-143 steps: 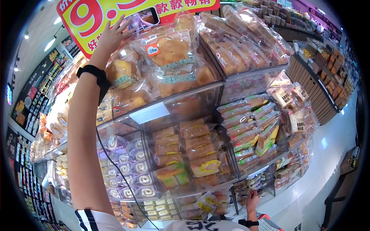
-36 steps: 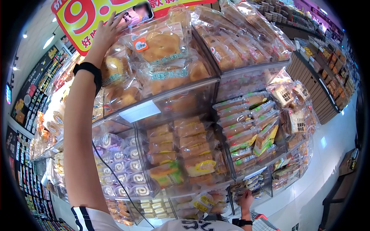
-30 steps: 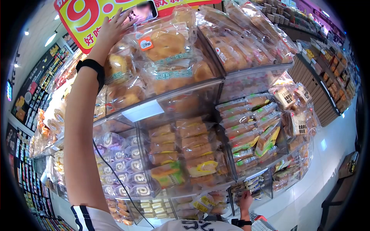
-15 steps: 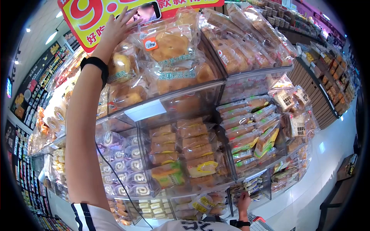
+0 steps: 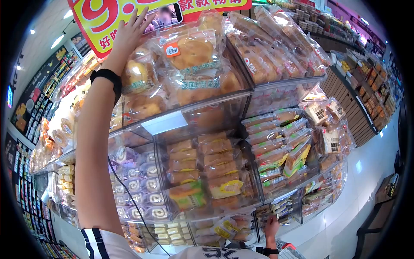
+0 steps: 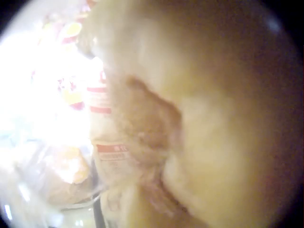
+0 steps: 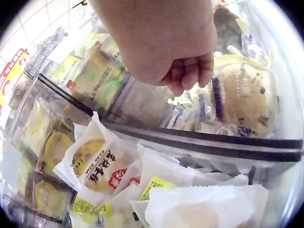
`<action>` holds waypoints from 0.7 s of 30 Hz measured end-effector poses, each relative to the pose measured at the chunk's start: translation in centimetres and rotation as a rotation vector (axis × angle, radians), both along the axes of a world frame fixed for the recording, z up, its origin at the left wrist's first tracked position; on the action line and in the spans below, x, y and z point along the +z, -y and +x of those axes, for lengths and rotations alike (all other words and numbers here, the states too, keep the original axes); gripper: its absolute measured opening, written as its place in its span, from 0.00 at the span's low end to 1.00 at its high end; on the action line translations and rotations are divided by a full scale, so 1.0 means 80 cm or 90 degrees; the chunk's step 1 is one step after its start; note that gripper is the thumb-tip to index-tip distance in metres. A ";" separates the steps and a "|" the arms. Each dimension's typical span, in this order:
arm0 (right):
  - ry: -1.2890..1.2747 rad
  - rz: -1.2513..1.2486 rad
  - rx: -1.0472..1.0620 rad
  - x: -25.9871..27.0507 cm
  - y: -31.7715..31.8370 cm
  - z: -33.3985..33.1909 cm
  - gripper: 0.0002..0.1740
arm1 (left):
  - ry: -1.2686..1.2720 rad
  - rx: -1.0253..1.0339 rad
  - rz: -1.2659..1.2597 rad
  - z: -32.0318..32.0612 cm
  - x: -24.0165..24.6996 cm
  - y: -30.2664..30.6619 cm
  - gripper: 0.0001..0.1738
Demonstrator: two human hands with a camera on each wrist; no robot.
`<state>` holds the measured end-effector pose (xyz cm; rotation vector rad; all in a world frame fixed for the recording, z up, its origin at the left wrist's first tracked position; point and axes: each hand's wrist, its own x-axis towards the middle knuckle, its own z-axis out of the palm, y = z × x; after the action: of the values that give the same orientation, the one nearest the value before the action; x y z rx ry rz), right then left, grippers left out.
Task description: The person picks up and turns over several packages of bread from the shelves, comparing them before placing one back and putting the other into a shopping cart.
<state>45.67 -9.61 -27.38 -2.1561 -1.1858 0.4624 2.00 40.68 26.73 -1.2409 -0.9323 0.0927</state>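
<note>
We have the phone (image 5: 167,18) among the bagged buns (image 5: 192,51) on the upper tier, in front of the red and yellow sign (image 5: 100,26). It lies just to the right of our left hand (image 5: 126,39), with its long axis running side to side and its right end a little higher, so the spread, fairly straight fingers meet its left end. That hand is by far the nearer; our right hand (image 5: 271,225) is well apart, low on the right, over the small packs (image 5: 282,207) in the lower compartment. Its fingers bend in toward the palm, but we cannot tell whether the hidden tips pinch a wrapper. Our left thumb and the phone's underside are hidden, so we cannot tell what supports it. The left wrist view is mostly blurred skin and glare, and the sign's top is cut off.
</note>
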 end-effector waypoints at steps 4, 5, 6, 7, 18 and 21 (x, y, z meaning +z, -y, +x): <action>-0.002 -0.007 -0.015 0.005 -0.002 -0.001 0.04 | -0.007 0.053 -0.010 -0.006 -0.004 0.000 0.47; -0.009 -0.001 -0.019 0.009 -0.001 -0.002 0.04 | -0.020 0.063 -0.010 -0.008 -0.004 -0.002 0.46; -0.016 0.003 -0.022 0.014 -0.001 -0.002 0.04 | -0.019 0.068 -0.021 -0.006 -0.004 0.000 0.44; -0.022 0.006 -0.019 0.019 -0.001 -0.002 0.04 | -0.017 0.073 -0.032 -0.004 -0.003 0.001 0.42; -0.009 -0.018 -0.007 0.018 0.001 -0.005 0.04 | -0.052 0.015 -0.031 -0.003 0.000 -0.004 0.36; 0.009 0.018 -0.002 0.005 0.002 -0.004 0.04 | -0.038 0.033 -0.018 -0.007 0.000 -0.006 0.38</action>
<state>45.37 -9.73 -26.96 -2.1401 -1.1904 0.4269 1.43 41.14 26.71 -1.2335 -0.9142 0.1827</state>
